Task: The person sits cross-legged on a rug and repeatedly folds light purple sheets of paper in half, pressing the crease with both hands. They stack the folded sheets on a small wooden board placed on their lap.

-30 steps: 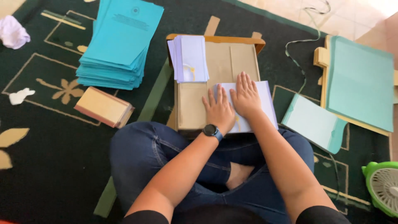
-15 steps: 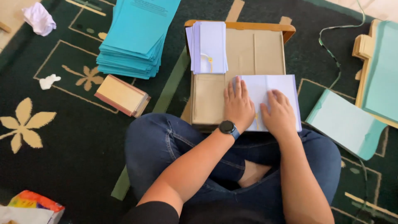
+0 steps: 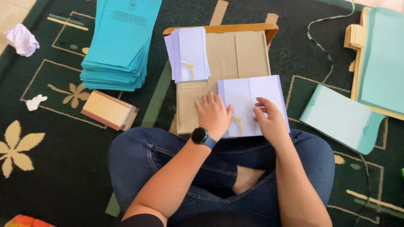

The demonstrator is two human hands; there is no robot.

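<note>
A flat brown cardboard box [image 3: 235, 54] lies open on the carpet, just past the knees, tan inside with an orange rim. To its left, beside the blue stack, sits a small rectangular tan box [image 3: 108, 110] with dark red edges. At the bottom left corner, a bright orange-red packet [image 3: 23, 221] pokes in, mostly cut off.

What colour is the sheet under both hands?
Pale lavender sheet, with a small yellow mark near the left hand; head view.

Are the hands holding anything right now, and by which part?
Nothing is lifted. The left hand presses flat on the pale lilac paper's left edge; the right hand rests fingertips on its lower middle.
</note>
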